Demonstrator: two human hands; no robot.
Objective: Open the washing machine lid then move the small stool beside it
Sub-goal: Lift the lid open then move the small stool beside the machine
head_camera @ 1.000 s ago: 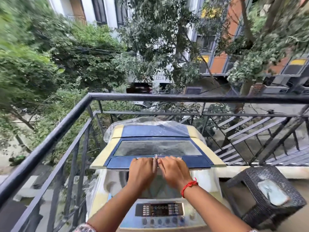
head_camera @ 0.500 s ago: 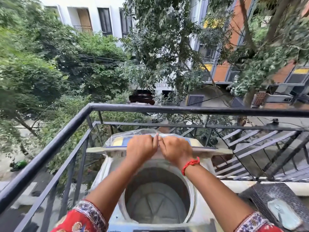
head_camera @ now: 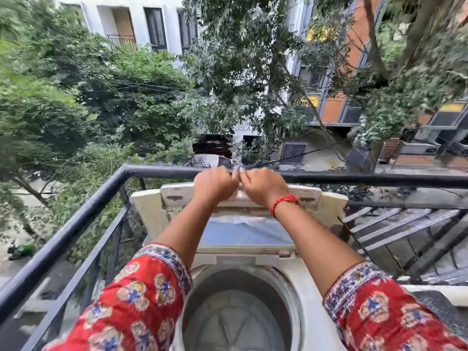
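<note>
The washing machine stands against the balcony railing with its round drum exposed. Its folding lid is raised nearly upright, cream underside facing me, with a clear window panel in the lower half. My left hand and my right hand, a red thread on the wrist, grip the lid's top edge side by side, level with the rail. The dark woven stool shows only as a corner at the lower right, behind my right sleeve.
A black metal railing runs along the left and across the front, right behind the lid. Slanted metal bars fill the right side beyond a pale ledge. Trees, buildings and a street lie below.
Both hands have lifted the lid from folded half-open to nearly upright against the railing. The camera has moved closer, and the stool has slid mostly out of view.
</note>
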